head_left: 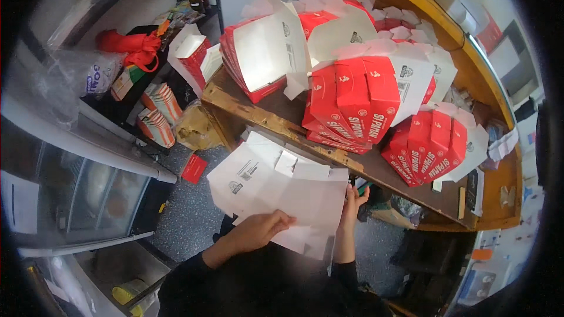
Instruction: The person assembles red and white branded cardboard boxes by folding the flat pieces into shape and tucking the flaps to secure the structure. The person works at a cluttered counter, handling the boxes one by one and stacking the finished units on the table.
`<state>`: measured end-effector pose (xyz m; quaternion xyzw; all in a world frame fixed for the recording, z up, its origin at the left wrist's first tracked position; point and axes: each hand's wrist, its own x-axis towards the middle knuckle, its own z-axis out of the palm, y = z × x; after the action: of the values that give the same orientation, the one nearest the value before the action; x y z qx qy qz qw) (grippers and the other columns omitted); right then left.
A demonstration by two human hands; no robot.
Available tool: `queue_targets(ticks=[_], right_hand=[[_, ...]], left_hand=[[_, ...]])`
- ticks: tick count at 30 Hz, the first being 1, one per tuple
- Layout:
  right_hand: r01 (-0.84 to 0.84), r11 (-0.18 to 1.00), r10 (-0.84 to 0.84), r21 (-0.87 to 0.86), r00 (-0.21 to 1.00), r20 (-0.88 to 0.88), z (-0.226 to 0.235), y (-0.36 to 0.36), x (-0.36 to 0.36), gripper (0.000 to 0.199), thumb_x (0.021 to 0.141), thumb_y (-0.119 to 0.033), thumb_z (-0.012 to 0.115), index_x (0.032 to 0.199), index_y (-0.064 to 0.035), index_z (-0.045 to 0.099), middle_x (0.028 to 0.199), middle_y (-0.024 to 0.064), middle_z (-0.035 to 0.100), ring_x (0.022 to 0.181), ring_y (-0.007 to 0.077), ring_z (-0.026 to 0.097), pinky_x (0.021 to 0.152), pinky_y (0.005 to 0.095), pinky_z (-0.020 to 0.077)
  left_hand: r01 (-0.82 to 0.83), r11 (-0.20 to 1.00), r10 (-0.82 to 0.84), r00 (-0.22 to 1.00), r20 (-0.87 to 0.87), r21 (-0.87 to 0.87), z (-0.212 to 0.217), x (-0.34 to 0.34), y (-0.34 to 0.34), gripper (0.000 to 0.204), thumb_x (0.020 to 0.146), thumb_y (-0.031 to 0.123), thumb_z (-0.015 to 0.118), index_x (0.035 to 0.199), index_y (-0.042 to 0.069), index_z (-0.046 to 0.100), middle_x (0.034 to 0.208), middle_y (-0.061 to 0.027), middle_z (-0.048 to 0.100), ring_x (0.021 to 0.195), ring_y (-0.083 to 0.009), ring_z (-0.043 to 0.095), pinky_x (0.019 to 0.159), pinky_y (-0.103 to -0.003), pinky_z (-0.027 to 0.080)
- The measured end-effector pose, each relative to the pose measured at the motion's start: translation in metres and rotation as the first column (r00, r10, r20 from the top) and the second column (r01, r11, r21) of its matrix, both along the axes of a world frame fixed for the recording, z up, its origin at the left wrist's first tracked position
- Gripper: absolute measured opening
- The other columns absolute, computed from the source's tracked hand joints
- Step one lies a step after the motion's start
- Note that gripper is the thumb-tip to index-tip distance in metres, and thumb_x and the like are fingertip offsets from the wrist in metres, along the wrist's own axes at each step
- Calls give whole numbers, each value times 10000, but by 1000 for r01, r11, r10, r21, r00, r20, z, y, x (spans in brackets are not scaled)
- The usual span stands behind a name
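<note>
A flat, unfolded food carton (pixel 294 199), pale inside-out with small dark print, is spread in front of my body, tilted below the shelf edge. My left hand (pixel 261 232) lies over its near edge, fingers bent together and pressing on the card. At the carton's right edge, my right hand (pixel 350 205) is closed around a small black and teal tool (pixel 353 181), mostly hidden by the fingers and card; its kind cannot be made out. Small folded flaps (pixel 288 163) stick up from the carton's far side.
Red-and-white cartons (pixel 352 97) stand nested in stacks on a worn wooden shelf (pixel 264 111); another stack (pixel 432 147) sits at right. To the left are a dark rack with a red bag (pixel 132 47), striped cartons (pixel 161 105) and a glass-fronted cabinet (pixel 76 182). A red card (pixel 194 168) lies on the speckled floor.
</note>
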<state>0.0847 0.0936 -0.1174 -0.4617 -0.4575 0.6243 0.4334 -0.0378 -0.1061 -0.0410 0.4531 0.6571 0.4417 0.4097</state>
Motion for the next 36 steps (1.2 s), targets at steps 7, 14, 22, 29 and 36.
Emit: queue_targets(ticks=[7, 14, 22, 29, 36], right_hand=[[-494, 648, 358, -580, 870, -340, 2, 8, 16, 430, 710, -97, 544, 1113, -7, 421, 953, 141, 523, 852, 250, 551, 746, 329, 478], [-592, 433, 466, -680, 792, -393, 14, -11, -10, 503, 661, 19, 472, 1157, -22, 398, 991, 147, 514, 902, 241, 532, 775, 343, 456], [-801, -77, 933, 593, 151, 325, 134, -76, -94, 303, 719, -37, 454, 1012, -96, 506, 1107, 161, 458, 1040, 315, 478, 817, 340, 442], [-283, -403, 704, 870, 511, 493, 147, -122, -98, 131, 754, -217, 500, 815, -110, 455, 1168, 169, 421, 1105, 388, 416, 838, 471, 431], [-467, 407, 914, 785, 205, -351, 110, -113, -97, 319, 808, -186, 533, 1119, -146, 477, 1277, 231, 324, 1189, 387, 318, 910, 450, 365]], left_hand=[[350, 933, -357, 926, -123, -80, -5, 5, -6, 308, 826, 273, 498, 1051, 62, 491, 1081, -94, 548, 948, -248, 550, 780, -340, 445], [110, 991, -119, 984, -131, -75, 7, -33, -37, 460, 818, 397, 469, 1126, 56, 451, 1118, -122, 506, 1055, -271, 471, 889, -334, 365], [-569, 821, 391, 613, 686, 40, 32, -79, -111, 974, 690, 762, 184, 1191, -51, 371, 1056, -212, 533, 962, -286, 548, 814, -365, 453], [-820, 563, 782, 570, 252, 105, 90, -71, -130, 519, 804, 282, 559, 1169, -45, 390, 1112, -192, 505, 969, -283, 539, 822, -412, 441], [-833, 499, 328, 436, 838, 238, 52, -61, -42, 412, 780, 70, 575, 1158, 0, 427, 1014, -112, 546, 878, -209, 552, 810, -326, 424]])
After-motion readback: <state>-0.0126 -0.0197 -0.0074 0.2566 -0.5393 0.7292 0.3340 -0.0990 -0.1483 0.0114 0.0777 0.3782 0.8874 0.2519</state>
